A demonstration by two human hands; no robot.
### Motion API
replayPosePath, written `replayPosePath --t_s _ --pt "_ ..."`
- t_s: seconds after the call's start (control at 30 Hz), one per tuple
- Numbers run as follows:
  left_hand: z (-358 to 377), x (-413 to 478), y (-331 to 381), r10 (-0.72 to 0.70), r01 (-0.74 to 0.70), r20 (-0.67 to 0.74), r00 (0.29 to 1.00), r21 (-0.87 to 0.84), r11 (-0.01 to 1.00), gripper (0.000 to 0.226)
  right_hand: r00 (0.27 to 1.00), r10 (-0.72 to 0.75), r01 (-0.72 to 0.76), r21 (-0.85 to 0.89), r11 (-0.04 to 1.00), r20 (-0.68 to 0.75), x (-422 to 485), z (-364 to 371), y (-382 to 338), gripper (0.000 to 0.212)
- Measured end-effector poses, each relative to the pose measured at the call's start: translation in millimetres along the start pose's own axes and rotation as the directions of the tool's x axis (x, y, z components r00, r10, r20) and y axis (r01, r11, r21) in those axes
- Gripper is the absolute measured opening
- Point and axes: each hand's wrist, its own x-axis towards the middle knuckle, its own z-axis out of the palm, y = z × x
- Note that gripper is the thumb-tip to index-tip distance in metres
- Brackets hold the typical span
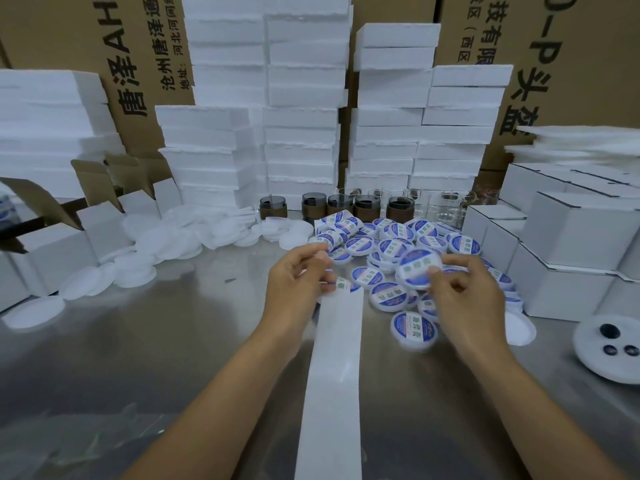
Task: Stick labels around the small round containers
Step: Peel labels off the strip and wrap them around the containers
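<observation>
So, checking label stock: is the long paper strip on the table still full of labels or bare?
Mostly bare: the paper strip is plain white below the left hand, with one label at its top.

Print on left carton [138, 46]: "唐泽AH", "沧州唐泽通", "地址:河北河间". On right carton [581, 46]: "头盔", "(西区". Text on container labels [360, 244] blurred.

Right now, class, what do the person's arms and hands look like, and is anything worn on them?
The left hand and right hand are bare: no gloves, rings or watch visible. The left forearm and right forearm are uncovered too; no sleeve shows.
</observation>
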Motion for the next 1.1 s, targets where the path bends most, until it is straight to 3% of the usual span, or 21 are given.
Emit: replayPosePath --t_s 0.2,0.33,0.5,0.63,0.73,0.97,1.1 --pt "-20.3 34.2 -3.5 -0.024 0.032 -0.204 0.979 0.038 0.999 0.021 1.0 0.02 -0.027 -0.502 0.864 -0.019 3.9 -6.3 16.5 0.024" --pt "-35.6 79.5 -17.1 0.063 0.038 -0.251 0.966 0.381 0.924 0.017 0.995 -0.097 0.065 -0.702 0.71 -0.006 3.5 -5.1 11.3 0.023" --pt "-49.8 131.9 -32.6 0.21 -0.092 -0.039 0.977 0.81 0.579 0.024 0.964 -0.253 0.221 -0.769 0.6 0.08 0.4 0.5 1.3 0.022" --pt "-47.8 157.4 -44.3 0.12 -0.216 0.186 0.975 0.917 0.336 0.026 0.948 -0.29 0.276 -0.792 0.544 0.131 1.6 2.2 3.5 0.021" --pt "-41.7 164.5 -50.5 0.06 -0.227 0.221 0.973 0.964 0.138 0.024 0.932 -0.342 0.298 -0.797 0.526 0.122 1.5 2.9 4.0 0.026" --pt "-36.3 167.3 -45.8 0.028 -0.124 0.122 0.992 0.987 0.106 0.021 0.945 -0.293 0.286 -0.81 0.513 0.148 -0.1 3.8 4.8 0.022" --pt "-41.8 165.3 -43.2 -0.027 -0.103 0.108 0.994 0.983 0.15 0.021 0.964 -0.215 0.246 -0.819 0.518 0.154 -1.1 3.5 3.3 0.016"
